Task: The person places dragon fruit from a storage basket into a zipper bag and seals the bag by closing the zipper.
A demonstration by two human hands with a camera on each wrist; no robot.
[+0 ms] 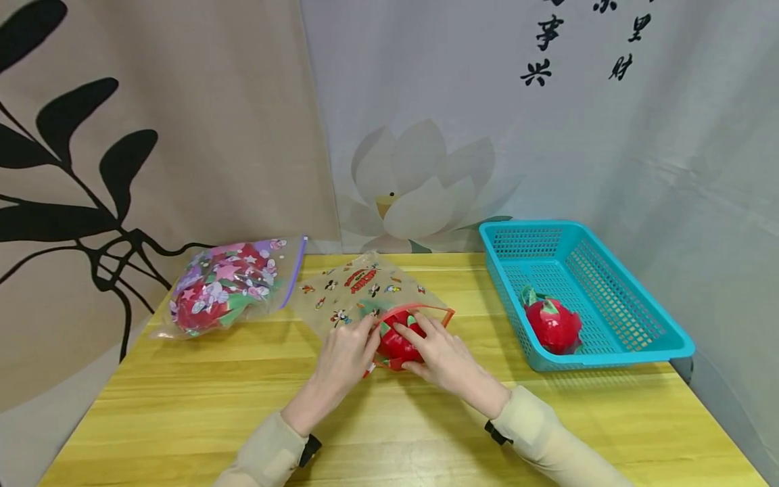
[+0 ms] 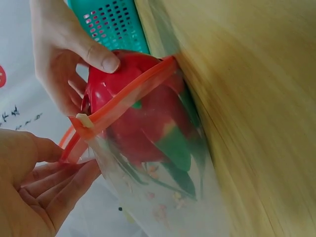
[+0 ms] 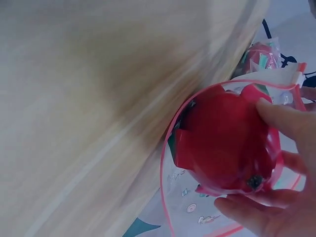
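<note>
A red dragon fruit (image 1: pixel 397 341) with green-tipped scales sits in the mouth of a clear zip bag (image 1: pixel 341 297) printed with cartoon figures. The bag's orange-red zip edge (image 2: pixel 136 91) runs around the fruit. My left hand (image 1: pixel 348 348) pinches that edge between thumb and fingers, by the small slider in the left wrist view. My right hand (image 1: pixel 444 355) holds the dragon fruit from the right, thumb on one side and fingers spread over the other. In the right wrist view the fruit's near end (image 3: pixel 227 138) faces out of the opening.
A filled zip bag with a purple edge (image 1: pixel 225 287) lies at the table's back left, red and green fruit inside. At the right stands a blue plastic basket (image 1: pixel 615 358) holding another dragon fruit (image 1: pixel 552 325). A printed curtain (image 1: pixel 414 81) hangs behind the wooden table (image 1: pixel 389 433).
</note>
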